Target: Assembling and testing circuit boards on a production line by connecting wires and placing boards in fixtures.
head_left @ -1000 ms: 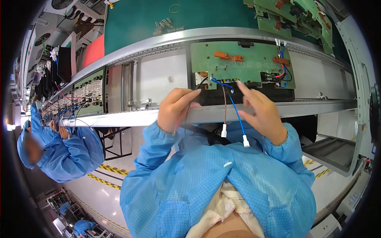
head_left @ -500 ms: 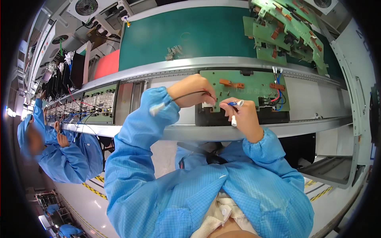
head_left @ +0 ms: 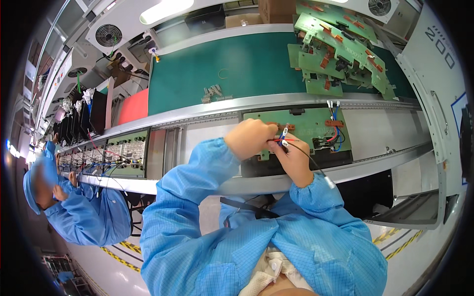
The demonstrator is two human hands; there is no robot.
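My left hand [head_left: 251, 139] and my right hand [head_left: 296, 160] meet over the near part of a green circuit board [head_left: 311, 116]. Both are closed, fingertips pinched on a small bunch of wires [head_left: 283, 138] in red, blue and black, with white end pieces. The black wire [head_left: 312, 161] hangs over my right hand, ending in a white connector [head_left: 330, 182] beside the sleeve. Exactly which wire each hand grips is hidden by the fingers. On the board's right side, more red, blue and black wires [head_left: 338, 130] are fitted beside a brown part [head_left: 335, 123].
Metal rails [head_left: 276, 178] border the line. Small metal parts [head_left: 213, 93] lie on the green mat [head_left: 197, 64]. Green boards [head_left: 340, 54] are piled at the far right. At left, a co-worker in blue [head_left: 94, 212] sits by other boards [head_left: 126, 150].
My hands have come together. The black wire, earlier trailing left over my left wrist, now hangs right across my right hand. The view has shifted slightly.
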